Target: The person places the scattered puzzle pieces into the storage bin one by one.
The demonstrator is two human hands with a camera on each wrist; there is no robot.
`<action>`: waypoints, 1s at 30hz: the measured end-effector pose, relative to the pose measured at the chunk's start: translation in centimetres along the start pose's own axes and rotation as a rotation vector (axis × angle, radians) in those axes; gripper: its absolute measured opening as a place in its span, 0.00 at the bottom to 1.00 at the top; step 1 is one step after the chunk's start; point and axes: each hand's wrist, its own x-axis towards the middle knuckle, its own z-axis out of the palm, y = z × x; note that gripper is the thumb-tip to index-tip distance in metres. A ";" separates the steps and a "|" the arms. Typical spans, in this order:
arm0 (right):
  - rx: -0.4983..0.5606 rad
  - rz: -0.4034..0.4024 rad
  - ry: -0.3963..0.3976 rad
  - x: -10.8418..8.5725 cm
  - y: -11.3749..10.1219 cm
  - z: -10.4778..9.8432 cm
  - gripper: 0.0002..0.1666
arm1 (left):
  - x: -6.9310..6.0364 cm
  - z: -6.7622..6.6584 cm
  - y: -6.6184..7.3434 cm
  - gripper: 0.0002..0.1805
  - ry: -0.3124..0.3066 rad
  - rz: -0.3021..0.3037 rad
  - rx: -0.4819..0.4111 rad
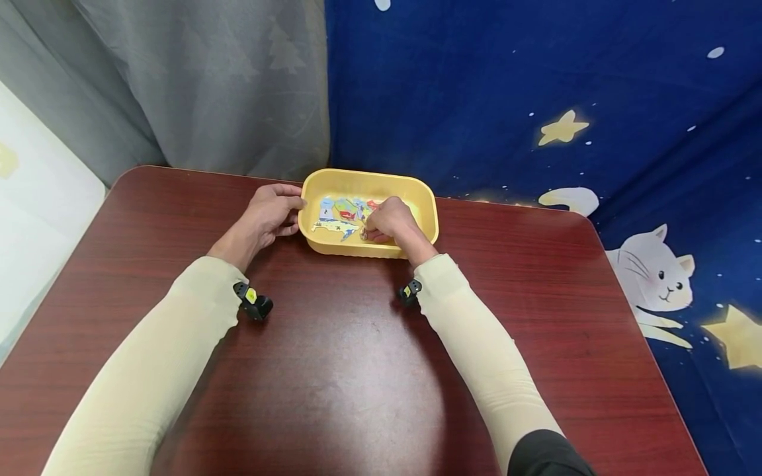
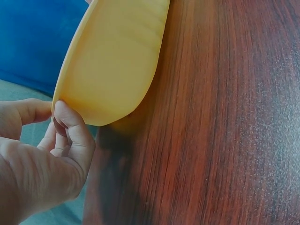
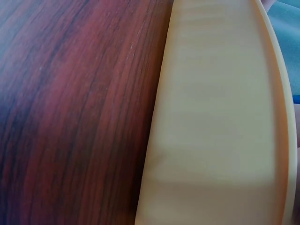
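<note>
A yellow plastic basin (image 1: 372, 250) stands near the table's far edge. My left hand (image 1: 270, 210) pinches its left end by the rim, thumb and fingers on either side, as the left wrist view shows. Inside the basin lie several flat, colourfully printed cut-out pieces (image 1: 333, 226). My right hand (image 1: 389, 219) reaches down into the basin with bent fingers, its fingertips at a small brownish piece (image 1: 363, 233). Whether they pinch that piece is hidden. In the right wrist view the basin's outer wall (image 3: 215, 112) covers most of the hand.
The basin rests on a dark red-brown wooden table (image 1: 333, 370). Behind it hang a grey curtain (image 1: 238, 86) and a blue curtain (image 1: 452, 92) with stars and a cat print. A white surface (image 1: 36, 211) borders the table on the left.
</note>
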 end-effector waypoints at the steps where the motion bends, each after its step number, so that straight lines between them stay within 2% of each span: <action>1: 0.003 -0.002 -0.005 0.0 0.0 0.0 0.05 | 0.0 0.0 0.0 0.20 0.001 0.002 0.003; 10: -0.047 0.008 0.023 0.0 0.1 -0.1 0.03 | -0.3 0.2 0.2 0.20 0.009 0.010 0.046; 15: -0.025 -0.005 0.024 -0.2 0.1 -0.4 0.03 | -0.4 0.2 0.2 0.20 0.011 0.007 0.062; 19: 0.014 -0.067 0.023 -0.6 0.3 -1.2 0.06 | -0.6 0.0 0.1 0.19 0.011 0.016 0.067; 23: 0.031 -0.158 0.028 -1.5 0.3 -2.6 0.11 | -1.0 -0.7 0.0 0.20 0.045 0.055 0.090; 30: 0.082 -0.258 0.115 -3.4 1.3 -5.5 0.15 | -2.4 -2.3 -0.1 0.24 0.101 0.142 0.173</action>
